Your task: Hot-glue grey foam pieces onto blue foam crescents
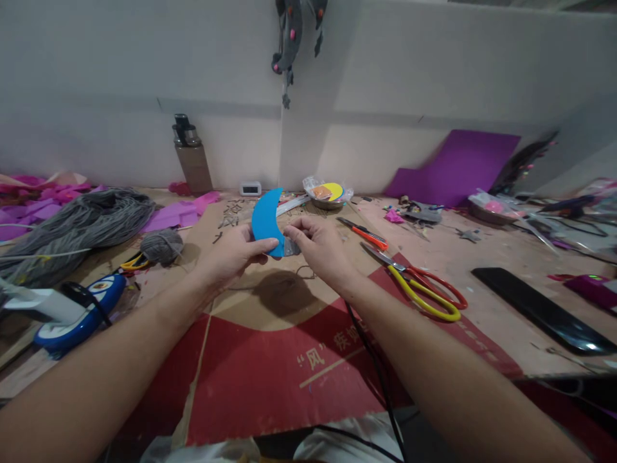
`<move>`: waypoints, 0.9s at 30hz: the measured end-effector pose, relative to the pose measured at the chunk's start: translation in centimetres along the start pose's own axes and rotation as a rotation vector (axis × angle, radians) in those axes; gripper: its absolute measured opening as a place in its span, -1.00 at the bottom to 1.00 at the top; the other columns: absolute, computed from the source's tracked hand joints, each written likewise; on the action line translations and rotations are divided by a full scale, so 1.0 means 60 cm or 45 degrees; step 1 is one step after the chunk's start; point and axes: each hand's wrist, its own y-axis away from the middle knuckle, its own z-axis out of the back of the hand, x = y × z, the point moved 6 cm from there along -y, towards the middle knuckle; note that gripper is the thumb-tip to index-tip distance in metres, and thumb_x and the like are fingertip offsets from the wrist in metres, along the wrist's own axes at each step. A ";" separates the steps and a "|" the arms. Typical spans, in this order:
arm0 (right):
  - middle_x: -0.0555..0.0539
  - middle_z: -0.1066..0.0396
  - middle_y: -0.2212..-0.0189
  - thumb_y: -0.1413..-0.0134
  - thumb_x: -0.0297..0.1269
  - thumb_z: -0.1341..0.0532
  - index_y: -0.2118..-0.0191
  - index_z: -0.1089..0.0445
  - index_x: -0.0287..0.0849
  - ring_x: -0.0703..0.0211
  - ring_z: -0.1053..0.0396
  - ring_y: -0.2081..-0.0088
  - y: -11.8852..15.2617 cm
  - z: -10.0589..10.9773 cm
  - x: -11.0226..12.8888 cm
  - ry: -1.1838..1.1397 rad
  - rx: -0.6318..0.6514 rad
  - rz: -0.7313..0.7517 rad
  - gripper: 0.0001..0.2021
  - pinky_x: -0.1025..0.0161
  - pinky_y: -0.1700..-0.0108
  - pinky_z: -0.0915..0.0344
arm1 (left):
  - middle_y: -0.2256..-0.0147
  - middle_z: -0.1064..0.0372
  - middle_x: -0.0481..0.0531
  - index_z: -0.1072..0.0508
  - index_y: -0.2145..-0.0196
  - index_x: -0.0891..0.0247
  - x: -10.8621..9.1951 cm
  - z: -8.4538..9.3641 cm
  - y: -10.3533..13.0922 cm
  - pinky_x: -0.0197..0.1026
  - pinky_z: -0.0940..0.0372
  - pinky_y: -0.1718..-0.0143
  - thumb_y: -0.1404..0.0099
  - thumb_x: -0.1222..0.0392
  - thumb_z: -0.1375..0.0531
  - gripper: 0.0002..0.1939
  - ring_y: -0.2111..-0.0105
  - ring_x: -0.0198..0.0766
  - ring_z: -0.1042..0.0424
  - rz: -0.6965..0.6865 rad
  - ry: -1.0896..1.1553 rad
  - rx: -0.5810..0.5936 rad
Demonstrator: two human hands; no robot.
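Forearms [125, 360] converge forward; left grip [237, 251] pinches blue crescent [265, 222], right grip [315, 244] pinches its gray lower end [291, 247].

Left hand [230, 249] partly hidden by blue crescent [263, 222]; grey ornament [291, 32] cut at top.

A flat, bright-blue crescent of thin, smooth sheet material [265, 222] is held raised above the worktop [441, 252], between its near and far edges and well in from its side edges. The crescent is stood nearly upright, its upper tip pointed upward and its hollow side turned right. Its lower part is pinched by the left hand [243, 247], the thumb laid across the blue face. At the lower end, a small grey patch [291, 246] of unclear material is gripped by the right hand's [311, 241] fingertips.
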 end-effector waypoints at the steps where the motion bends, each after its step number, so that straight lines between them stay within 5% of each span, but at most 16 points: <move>1: 0.02 -0.34 0.51 -0.17 -0.21 -0.14 0.43 -0.36 -0.17 0.28 -0.21 0.47 0.002 0.002 0.004 0.048 -0.026 0.035 -0.80 0.29 0.39 -0.11 | 0.44 -0.42 0.03 -0.45 0.33 0.32 0.000 -0.002 0.001 -0.28 -0.17 0.49 -0.04 0.08 -0.35 -0.70 0.49 -0.34 -0.36 0.021 0.040 0.008; 8: -0.01 -0.39 0.48 -0.20 -0.26 -0.12 0.39 -0.37 -0.17 0.27 -0.23 0.46 0.013 0.009 0.025 0.328 -0.089 0.173 -0.82 0.28 0.35 -0.11 | 0.38 -0.38 -0.05 -0.40 0.23 0.25 0.002 -0.016 0.006 -0.32 -0.16 0.47 0.06 0.17 -0.42 -0.57 0.45 -0.38 -0.36 0.066 0.114 -0.013; 14: 0.00 -0.38 0.48 -0.18 -0.25 -0.14 0.41 -0.35 -0.17 0.27 -0.23 0.45 0.012 0.005 0.026 0.216 -0.088 0.145 -0.83 0.28 0.33 -0.13 | 0.43 -0.35 -0.07 -0.38 0.30 0.28 0.002 -0.021 0.009 -0.30 -0.11 0.49 0.06 0.29 -0.37 -0.66 0.50 -0.40 -0.28 0.017 0.089 -0.046; 23: 0.11 -0.20 0.60 0.07 -0.08 -0.28 0.50 -0.21 -0.15 0.40 -0.02 0.61 0.011 -0.031 -0.028 -0.730 0.258 -0.566 -0.71 0.38 0.57 0.10 | 0.45 -0.38 -0.09 -0.41 0.26 0.30 -0.011 -0.023 0.010 -0.28 -0.15 0.42 0.15 0.39 -0.35 -0.59 0.49 -0.39 -0.29 0.017 0.150 -0.096; 27: 0.14 -0.13 0.62 0.20 -0.12 -0.35 0.52 -0.20 -0.17 0.44 0.07 0.62 0.013 -0.035 -0.036 -0.909 0.326 -0.689 -0.67 0.40 0.57 0.18 | 0.41 -0.43 -0.06 -0.41 0.26 0.29 -0.012 -0.020 0.009 -0.27 -0.19 0.37 0.17 0.38 -0.37 -0.56 0.46 -0.36 -0.34 0.012 0.191 -0.103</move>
